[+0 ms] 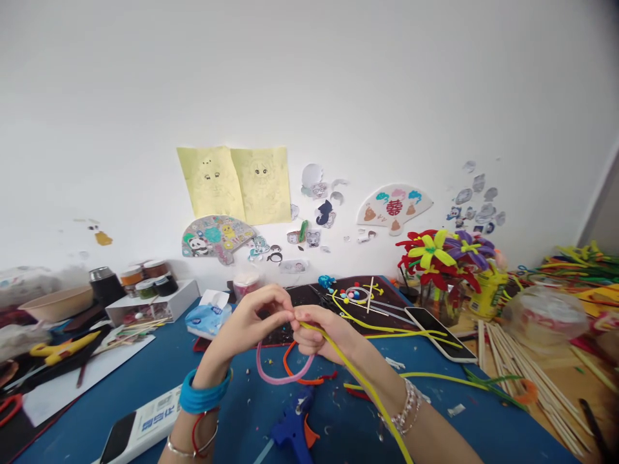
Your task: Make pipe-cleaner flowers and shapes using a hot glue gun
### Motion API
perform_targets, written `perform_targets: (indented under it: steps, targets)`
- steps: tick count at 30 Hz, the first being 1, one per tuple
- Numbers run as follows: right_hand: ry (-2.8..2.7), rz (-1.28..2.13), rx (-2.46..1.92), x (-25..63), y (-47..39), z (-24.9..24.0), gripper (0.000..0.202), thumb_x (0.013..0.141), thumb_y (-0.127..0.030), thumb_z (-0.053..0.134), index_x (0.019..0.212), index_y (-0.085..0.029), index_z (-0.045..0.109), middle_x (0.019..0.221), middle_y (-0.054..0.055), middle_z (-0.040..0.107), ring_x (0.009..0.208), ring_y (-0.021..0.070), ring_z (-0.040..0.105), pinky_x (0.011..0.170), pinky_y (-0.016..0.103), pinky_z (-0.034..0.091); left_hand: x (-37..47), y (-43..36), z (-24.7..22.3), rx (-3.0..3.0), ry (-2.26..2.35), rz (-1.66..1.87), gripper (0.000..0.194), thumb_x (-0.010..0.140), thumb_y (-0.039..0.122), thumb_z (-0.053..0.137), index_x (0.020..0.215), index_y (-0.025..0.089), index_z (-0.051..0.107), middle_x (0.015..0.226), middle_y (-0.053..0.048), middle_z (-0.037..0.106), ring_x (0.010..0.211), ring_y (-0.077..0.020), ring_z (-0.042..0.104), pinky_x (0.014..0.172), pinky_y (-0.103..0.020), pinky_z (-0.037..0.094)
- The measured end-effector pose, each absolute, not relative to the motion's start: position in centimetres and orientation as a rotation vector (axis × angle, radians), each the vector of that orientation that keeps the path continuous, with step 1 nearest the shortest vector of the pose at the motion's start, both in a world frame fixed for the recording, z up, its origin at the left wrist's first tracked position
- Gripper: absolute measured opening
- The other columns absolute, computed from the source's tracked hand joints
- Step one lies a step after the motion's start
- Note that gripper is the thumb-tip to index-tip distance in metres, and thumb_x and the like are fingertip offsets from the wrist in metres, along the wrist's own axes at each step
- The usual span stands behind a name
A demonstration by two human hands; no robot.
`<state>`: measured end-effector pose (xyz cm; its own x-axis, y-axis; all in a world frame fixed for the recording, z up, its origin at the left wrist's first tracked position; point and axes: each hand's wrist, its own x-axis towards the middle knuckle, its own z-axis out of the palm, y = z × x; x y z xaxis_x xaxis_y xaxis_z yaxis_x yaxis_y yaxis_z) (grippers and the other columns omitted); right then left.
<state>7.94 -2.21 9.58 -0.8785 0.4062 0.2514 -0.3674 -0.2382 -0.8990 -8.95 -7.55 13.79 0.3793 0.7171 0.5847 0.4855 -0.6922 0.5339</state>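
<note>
My left hand [264, 314] and my right hand [322, 330] meet at the fingertips above the blue table mat. The right fingers are closed round a yellow pipe cleaner [370, 390], which runs down over the right wrist toward the bottom edge. A pink pipe cleaner [283, 381] hangs in a loop below both hands, its ends hidden by the fingers. Thumb and index finger of my left hand pinch at the meeting point; what lies between them is too small to make out. An orange pipe cleaner [289, 366] curves on the mat behind the pink loop.
A blue glue gun [296, 428] lies below the hands. At the right are a phone [441, 335], a vase of pipe-cleaner flowers [438, 303] and wooden sticks [527, 380]. Tissues [207, 316], a white device [145, 425] and a yellow glue gun [65, 349] are at the left.
</note>
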Motion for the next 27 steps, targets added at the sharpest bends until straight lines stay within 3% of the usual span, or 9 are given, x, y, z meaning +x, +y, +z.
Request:
perform_targets:
  steps: [5,11,13,15,21,27]
  targets:
    - [-1.937,1.401,-0.274,8.1,-2.8,10.2,0.016,0.079,-0.027,0.054,0.07,-0.014,0.059,0.046,-0.007,0.039,0.041,0.0055,0.029,0.042,0.021,0.02,-9.5,-7.9,14.0,2.121,1.089,0.95,0.021,0.083,0.035,0.054,0.078,0.014,0.053,0.07,0.0,0.053,0.061,-0.0095,0.046,0.057,-0.021,0.036]
    - [-2.117,0.197,-0.404,8.1,-3.7,9.6,0.023,0.088,-0.022,0.043,0.077,-0.015,0.062,0.065,0.002,0.055,0.062,0.0119,0.046,0.059,0.026,0.032,-9.9,-7.4,13.7,1.846,1.132,0.88,0.029,0.081,0.042,0.053,0.075,0.014,0.051,0.053,0.005,0.041,0.046,-0.006,0.035,0.043,-0.018,0.023]
    - [-2.106,0.029,-0.399,8.0,-3.7,9.5,0.024,0.089,-0.022,0.042,0.077,-0.015,0.062,0.066,0.004,0.056,0.066,0.014,0.048,0.062,0.028,0.032,-9.8,-7.2,13.5,1.768,1.11,0.886,0.029,0.08,0.043,0.054,0.075,0.014,0.051,0.049,0.007,0.037,0.042,-0.0048,0.03,0.041,-0.018,0.019]
    - [-2.076,0.204,-0.413,8.0,-3.6,9.6,0.023,0.089,-0.024,0.043,0.079,-0.015,0.061,0.065,0.003,0.055,0.063,0.0129,0.048,0.059,0.026,0.032,-9.6,-7.1,13.3,1.754,1.064,0.972,0.028,0.079,0.041,0.057,0.075,0.014,0.052,0.05,0.007,0.037,0.042,-0.0043,0.03,0.041,-0.018,0.019]
    - [-1.865,1.444,-0.262,8.8,-3.5,10.9,0.023,0.085,-0.036,0.052,0.078,-0.014,0.058,0.049,-0.007,0.04,0.042,0.0055,0.03,0.042,0.02,0.022,-8.7,-7.4,13.0,1.901,0.889,1.223,0.02,0.079,0.033,0.06,0.08,0.014,0.055,0.065,0.001,0.052,0.052,-0.0065,0.041,0.048,-0.019,0.033]
    - [-1.666,1.981,-0.091,9.0,-3.0,10.4,0.02,0.081,-0.035,0.059,0.077,-0.016,0.056,0.046,-0.009,0.036,0.039,0.0041,0.019,0.039,0.019,0.017,-8.5,-7.3,12.5,2.143,0.877,1.335,0.015,0.084,0.029,0.054,0.082,0.015,0.057,0.072,-0.002,0.055,0.058,-0.0087,0.047,0.054,-0.021,0.038]
